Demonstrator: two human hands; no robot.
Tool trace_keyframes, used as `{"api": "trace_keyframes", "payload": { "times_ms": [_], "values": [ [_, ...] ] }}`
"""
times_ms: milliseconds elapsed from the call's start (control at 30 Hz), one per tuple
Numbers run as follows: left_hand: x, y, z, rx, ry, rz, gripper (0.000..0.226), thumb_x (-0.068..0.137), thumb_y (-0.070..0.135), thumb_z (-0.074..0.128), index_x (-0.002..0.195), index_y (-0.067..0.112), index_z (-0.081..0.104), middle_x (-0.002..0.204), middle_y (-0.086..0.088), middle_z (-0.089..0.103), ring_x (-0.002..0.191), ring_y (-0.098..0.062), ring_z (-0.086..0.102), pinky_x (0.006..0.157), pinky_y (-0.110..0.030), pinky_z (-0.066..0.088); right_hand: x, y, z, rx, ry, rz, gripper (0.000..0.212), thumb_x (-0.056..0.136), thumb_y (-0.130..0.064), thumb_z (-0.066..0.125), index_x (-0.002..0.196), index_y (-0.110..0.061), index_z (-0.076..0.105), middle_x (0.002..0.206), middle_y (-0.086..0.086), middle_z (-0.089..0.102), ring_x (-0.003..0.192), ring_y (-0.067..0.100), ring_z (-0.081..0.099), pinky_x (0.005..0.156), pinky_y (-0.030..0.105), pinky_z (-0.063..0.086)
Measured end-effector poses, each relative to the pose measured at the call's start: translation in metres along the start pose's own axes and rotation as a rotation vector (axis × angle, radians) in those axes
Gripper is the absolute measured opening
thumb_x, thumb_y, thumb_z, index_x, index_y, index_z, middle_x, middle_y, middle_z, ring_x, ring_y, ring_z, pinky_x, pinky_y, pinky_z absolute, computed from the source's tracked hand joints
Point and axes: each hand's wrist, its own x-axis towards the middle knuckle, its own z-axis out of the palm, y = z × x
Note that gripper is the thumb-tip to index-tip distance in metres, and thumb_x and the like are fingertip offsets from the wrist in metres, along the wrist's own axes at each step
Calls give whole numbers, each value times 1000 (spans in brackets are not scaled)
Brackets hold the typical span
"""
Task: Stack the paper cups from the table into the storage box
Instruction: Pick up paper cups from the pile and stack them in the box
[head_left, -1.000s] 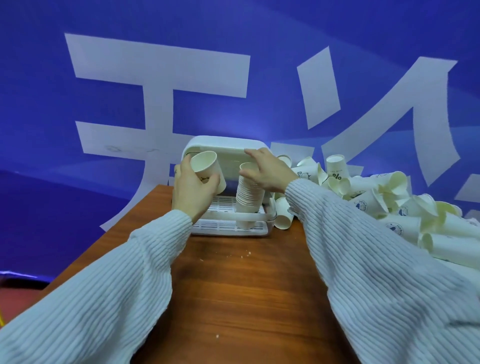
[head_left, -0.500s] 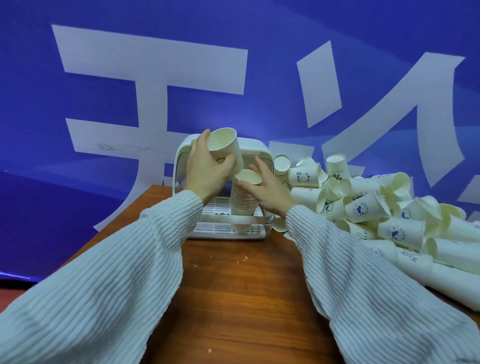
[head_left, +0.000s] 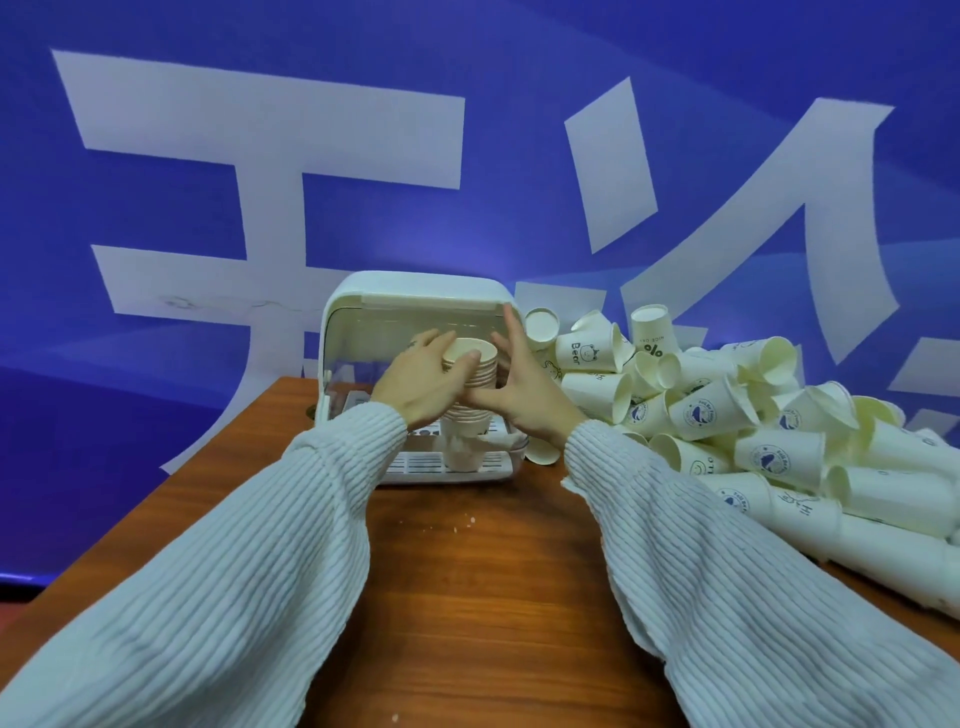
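Blue banner cloth with big white characters fills the wall behind a brown wooden counter. At the far edge of the counter stands one white storage box with a rounded hood, its front open, and a slatted white tray as its floor. Inside the box one stack of paper cups stands upright on the tray, mouths up; the nested rims are too tight to count.

Both of the person's hands are at that stack. The left hand wraps its fingers round the top cup, with the thumb across the rim facing me. The right hand has straight, spread fingers; its thumb lies against the stack's side lower down and its fingers reach up past the rim toward the hood's edge. It looks to be steadying rather than gripping. Ribbed white sleeves cover both arms.

To the right of the box a loose pile of paper cups sprawls along the counter to the frame's edge, mostly tipped on their sides, some printed with "Bear" and round blue marks. They number a few dozen; I can't give an exact count. One small cup lies on its side just beside the box's right front corner. A few pale crumbs dot the wood in front of the box.
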Motion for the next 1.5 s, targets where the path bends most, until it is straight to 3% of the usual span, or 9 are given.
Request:
{"api": "trace_keyframes", "payload": {
  "times_ms": [100, 267, 400, 467, 767, 900, 1133, 1333, 1500],
  "values": [
    [0, 4, 6, 15, 4, -5, 68, 103, 56, 42, 157, 14, 37, 164, -11, 34, 147, -27, 37, 122, -45, 27, -16, 3, -11, -9, 23, -5, 118, 85, -10, 82, 164, -33, -3, 169, 11, 22, 151, 18, 35, 115, 29, 34],
    [1, 16, 6, 138, -24, -27, 84, 90, 71, 31, 158, 22, 35, 167, -8, 25, 151, -35, 27, 120, -56, 25, -61, 7, -60, -159, 149, 39, 100, 91, -18, 74, 165, -33, 8, 161, 6, 36, 140, 18, 45, 109, 32, 38],
    [-22, 47, 22, 327, 417, 178, 51, 97, 52, 47, 136, 21, 57, 138, -12, 56, 136, -36, 36, 109, -52, 27, -98, 20, -107, -306, 273, 120, 77, 95, -23, 68, 161, -32, 28, 151, -1, 49, 129, 14, 52, 106, 33, 44],
    [-32, 70, 40, 290, 484, 272, 40, 92, 44, 52, 121, 19, 64, 119, -10, 62, 119, -36, 46, 98, -49, 33, -114, 30, -128, -400, 302, 163, 64, 96, -25, 65, 155, -28, 41, 147, -2, 54, 128, 11, 53, 108, 34, 44],
    [-74, 145, 156, 303, -116, 597, 53, 90, 45, 51, 135, 18, 59, 134, -7, 59, 123, -29, 54, 97, -46, 46, -191, 60, -202, -670, 403, 378, 46, 95, -28, 57, 141, -25, 58, 138, -5, 63, 126, 13, 58, 104, 36, 47],
    [-77, 171, 196, 344, -188, 633, 55, 90, 42, 57, 140, 19, 53, 141, -7, 54, 127, -31, 48, 100, -44, 44, -220, 71, -226, -721, 461, 437, 38, 94, -29, 57, 131, -27, 65, 128, -7, 67, 120, 15, 61, 103, 40, 49],
    [-76, 187, 230, 472, -223, 573, 72, 90, 40, 64, 150, 17, 31, 143, -10, 48, 130, -32, 45, 106, -45, 36, -244, 86, -225, -1065, 310, 402, 32, 94, -33, 57, 123, -26, 68, 119, -1, 66, 114, 24, 58, 90, 40, 47],
    [-79, 180, 223, 542, -146, 583, 56, 89, 41, 65, 136, 17, 47, 134, -10, 47, 122, -31, 46, 100, -42, 39, -236, 98, -206, -1346, 288, 393, 24, 92, -41, 54, 99, -18, 59, 91, 3, 67, 91, 31, 61, 79, 41, 39],
    [-85, 172, 206, 425, -282, 536, 57, 88, 37, 67, 133, 16, 40, 122, -7, 57, 110, -29, 58, 94, -41, 41, -225, 96, -196, -921, 391, 519, 16, 89, -28, 61, 101, -21, 52, 95, -1, 61, 87, 27, 60, 72, 38, 44]
  ]
}}
